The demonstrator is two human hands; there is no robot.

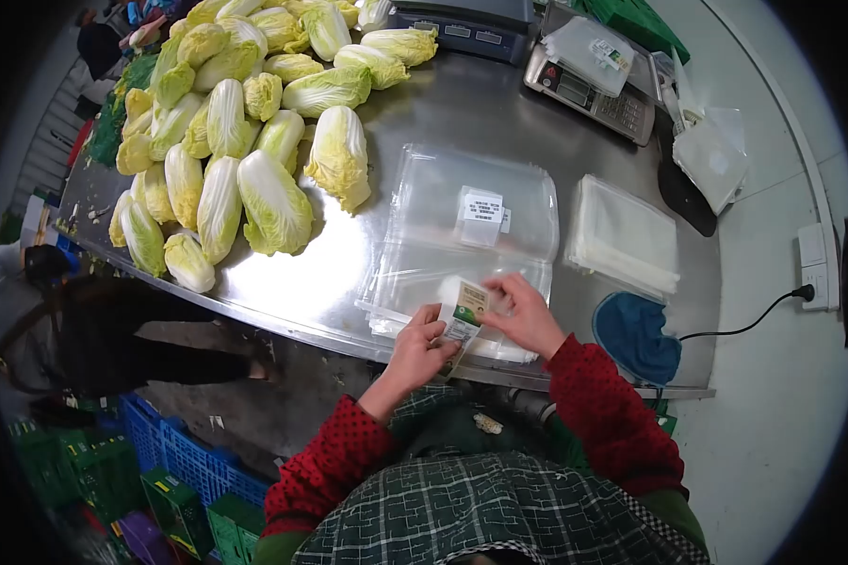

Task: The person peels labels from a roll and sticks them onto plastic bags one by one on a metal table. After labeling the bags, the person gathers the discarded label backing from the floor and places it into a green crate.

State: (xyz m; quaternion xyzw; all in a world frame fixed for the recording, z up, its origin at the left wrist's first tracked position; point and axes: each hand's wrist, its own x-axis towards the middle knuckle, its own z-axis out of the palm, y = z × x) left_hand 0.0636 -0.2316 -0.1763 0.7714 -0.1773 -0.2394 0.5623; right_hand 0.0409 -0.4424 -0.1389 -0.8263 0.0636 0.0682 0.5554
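Over the near edge of the metal table, my left hand (419, 350) is closed around a strip of printed labels (464, 311) in white, beige and green. My right hand (523, 318) meets the strip's right edge, thumb and curled fingers pinching there; the fingertips are slightly blurred. Beneath both hands lies a spread of clear plastic bags (433, 184). A small stack of white printed labels (481, 207) rests on those bags. To their right sits a second pile of clear bags (624, 234).
Napa cabbages (273, 202) are heaped across the table's left side. Scales (589, 89) stand at the back. A blue cloth item (636, 337) lies at the right corner, near a plugged-in cable (749, 328). Another person (104, 330) stands at left, by crates (184, 443).
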